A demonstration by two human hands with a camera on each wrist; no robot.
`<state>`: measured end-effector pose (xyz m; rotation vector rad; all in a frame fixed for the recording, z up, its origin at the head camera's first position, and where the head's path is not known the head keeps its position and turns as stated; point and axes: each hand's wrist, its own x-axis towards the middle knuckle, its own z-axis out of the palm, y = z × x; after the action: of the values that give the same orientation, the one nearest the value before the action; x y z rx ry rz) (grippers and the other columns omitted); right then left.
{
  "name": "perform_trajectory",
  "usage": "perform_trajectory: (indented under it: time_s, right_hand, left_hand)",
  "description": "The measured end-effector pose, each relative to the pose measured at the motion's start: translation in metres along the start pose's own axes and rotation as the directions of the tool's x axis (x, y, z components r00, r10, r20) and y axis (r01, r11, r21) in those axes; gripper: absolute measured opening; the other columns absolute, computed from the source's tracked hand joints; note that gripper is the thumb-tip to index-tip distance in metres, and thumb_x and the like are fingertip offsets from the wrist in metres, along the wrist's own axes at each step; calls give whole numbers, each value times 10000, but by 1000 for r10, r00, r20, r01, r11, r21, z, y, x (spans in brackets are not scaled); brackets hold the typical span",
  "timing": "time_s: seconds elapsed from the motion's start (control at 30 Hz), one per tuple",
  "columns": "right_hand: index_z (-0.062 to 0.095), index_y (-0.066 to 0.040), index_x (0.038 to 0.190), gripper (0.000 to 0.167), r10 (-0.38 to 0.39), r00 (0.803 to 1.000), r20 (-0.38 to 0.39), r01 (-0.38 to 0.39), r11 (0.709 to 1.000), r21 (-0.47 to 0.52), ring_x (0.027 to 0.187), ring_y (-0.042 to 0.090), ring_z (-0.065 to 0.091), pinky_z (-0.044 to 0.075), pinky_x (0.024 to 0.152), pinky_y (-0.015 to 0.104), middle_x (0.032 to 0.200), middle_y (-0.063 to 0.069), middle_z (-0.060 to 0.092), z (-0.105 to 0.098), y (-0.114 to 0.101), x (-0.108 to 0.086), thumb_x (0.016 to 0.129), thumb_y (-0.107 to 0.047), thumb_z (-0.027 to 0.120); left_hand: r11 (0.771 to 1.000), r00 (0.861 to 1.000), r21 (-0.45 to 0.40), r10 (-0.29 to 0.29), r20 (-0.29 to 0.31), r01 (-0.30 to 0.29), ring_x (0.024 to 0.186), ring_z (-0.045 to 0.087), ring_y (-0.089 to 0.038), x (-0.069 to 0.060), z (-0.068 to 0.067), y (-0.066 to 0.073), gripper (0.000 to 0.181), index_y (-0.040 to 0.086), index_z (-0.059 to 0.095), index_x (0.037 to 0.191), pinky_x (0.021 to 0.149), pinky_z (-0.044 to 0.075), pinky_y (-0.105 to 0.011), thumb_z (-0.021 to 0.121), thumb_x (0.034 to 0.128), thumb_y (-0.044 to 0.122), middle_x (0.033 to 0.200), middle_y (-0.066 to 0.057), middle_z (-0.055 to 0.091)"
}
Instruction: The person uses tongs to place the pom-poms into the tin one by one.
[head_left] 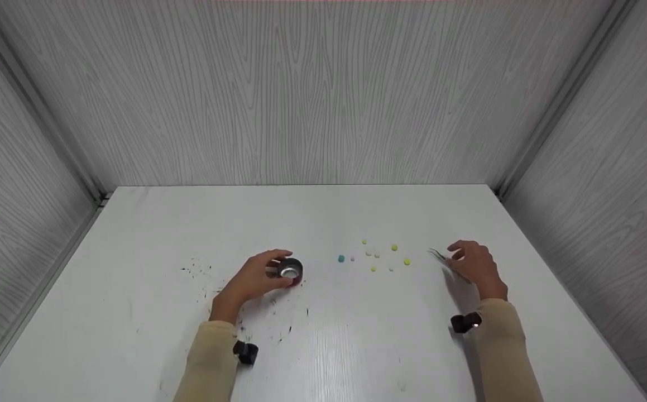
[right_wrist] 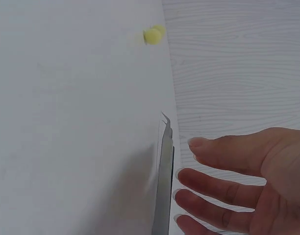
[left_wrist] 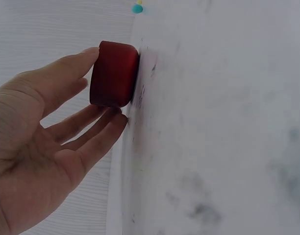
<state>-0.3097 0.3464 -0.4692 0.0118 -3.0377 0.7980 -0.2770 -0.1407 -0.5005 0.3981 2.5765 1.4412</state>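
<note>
A small round cup, red outside (left_wrist: pixel 114 73) with a silvery inside in the head view (head_left: pixel 290 270), stands on the white table. My left hand (head_left: pixel 255 277) holds it at its sides between thumb and fingers; the left wrist view shows the hand (left_wrist: pixel 52 137) with the thumb on the rim. Bent-tip metal tweezers (head_left: pixel 449 264) lie beside my right hand (head_left: pixel 477 267). In the right wrist view the fingers of the hand (right_wrist: pixel 238 186) are apart, next to the tweezers (right_wrist: pixel 164 181), not closed round them.
Between the hands lie several small pieces: a teal one (head_left: pixel 341 258), a pink one (head_left: pixel 352 258), yellow ones (head_left: pixel 407 262) and pale ones. Dark specks mark the white table (head_left: pixel 150 251) around the left hand. Grey wood-grain walls (head_left: pixel 301 95) stand behind and at both sides.
</note>
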Motion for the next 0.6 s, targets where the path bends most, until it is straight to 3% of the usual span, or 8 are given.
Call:
perform_trajectory:
  time_s: [0.3, 0.6]
  right_hand:
    - [634, 37, 1315, 394, 33, 998, 44, -32, 999, -27, 1067, 457, 673, 559, 857, 569, 1201, 308, 687, 6, 0, 8, 977, -166, 631]
    - [649, 45, 1288, 384, 34, 998, 54, -33, 999, -6, 1048, 442, 677, 564, 832, 547, 1201, 318, 679, 11, -1, 15, 962, -157, 635]
  left_hand:
    - [999, 999, -9, 31, 11, -31, 1310, 601, -427, -4, -3, -2, 535, 60, 582, 1425, 1091, 508, -547, 774, 929, 116, 1404, -202, 615]
    - [1000, 1000, 14, -16, -8, 16, 1340, 580, -434, -8, -8, -2, 537, 78, 583, 1439, 1117, 488, -548, 768, 938, 134, 1448, -205, 593]
